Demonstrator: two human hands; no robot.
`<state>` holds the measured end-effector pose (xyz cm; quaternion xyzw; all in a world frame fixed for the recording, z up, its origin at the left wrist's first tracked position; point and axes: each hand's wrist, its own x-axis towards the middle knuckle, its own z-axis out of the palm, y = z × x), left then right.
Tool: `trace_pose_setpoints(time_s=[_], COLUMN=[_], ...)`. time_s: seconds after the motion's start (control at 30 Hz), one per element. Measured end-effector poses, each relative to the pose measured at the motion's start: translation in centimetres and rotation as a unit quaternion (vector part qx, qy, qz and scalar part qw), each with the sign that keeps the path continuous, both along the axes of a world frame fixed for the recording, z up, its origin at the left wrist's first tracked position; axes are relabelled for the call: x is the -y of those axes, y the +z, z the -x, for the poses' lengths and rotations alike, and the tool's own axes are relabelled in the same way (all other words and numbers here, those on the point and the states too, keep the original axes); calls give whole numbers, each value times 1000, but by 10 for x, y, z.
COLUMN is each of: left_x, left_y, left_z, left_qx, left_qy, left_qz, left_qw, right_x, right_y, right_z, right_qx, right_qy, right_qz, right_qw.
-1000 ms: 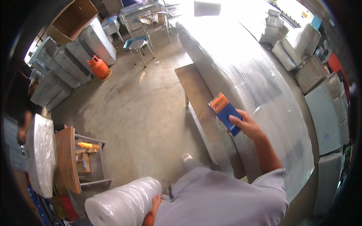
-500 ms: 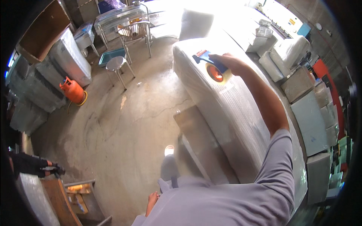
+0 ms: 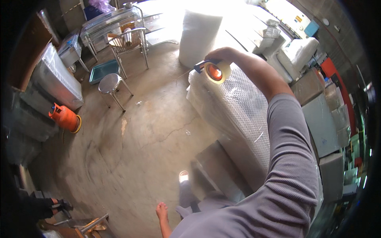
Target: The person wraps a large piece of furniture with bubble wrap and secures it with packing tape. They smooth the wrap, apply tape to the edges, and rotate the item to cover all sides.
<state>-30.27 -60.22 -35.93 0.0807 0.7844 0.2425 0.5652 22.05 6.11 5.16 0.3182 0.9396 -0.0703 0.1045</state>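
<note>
My right hand (image 3: pixel 221 54) is closed around a tape dispenser (image 3: pixel 199 66) with a wide tape roll (image 3: pixel 226 73) on it. It is held over the far end of a long, bulky package (image 3: pixel 244 99) wrapped in bubble wrap. What looks like a thin line of tape runs from the dispenser toward the lower left. Whether the tape touches the wrap, I cannot tell. My left hand (image 3: pixel 162 210) hangs low over the concrete floor, its fingers loosely curled with nothing visible in them.
Beside the package's near side lies a flat board (image 3: pixel 222 166). A round metal stool (image 3: pixel 109 83), a green tray (image 3: pixel 104 71), a metal chair (image 3: pixel 127 41) and an orange gas cylinder (image 3: pixel 64 118) stand to the left. A large white roll (image 3: pixel 198 37) stands behind. Another person's legs (image 3: pixel 57 207) show lower left.
The view has shifted. My right hand with the tape dispenser has moved left to the package's far end, and the dispenser has tilted. My left hand has come away from my shirt.
</note>
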Motion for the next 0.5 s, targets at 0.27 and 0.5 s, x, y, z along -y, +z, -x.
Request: trace_pose_setpoints(time_s=[0.27,0.5], left_x=[-5,-9], left_y=[-11,-2], left_z=[-19,-22], left_qx=[4,-3], left_qy=[-49,-44], left_qz=[-49,-80], left_qw=[998,996], right_x=[2,133], right_y=[-20,22], right_z=[11,10], right_qx=[-59,-29], right_qy=[-390,-664], right_qz=[285,370], right_qw=[874,649])
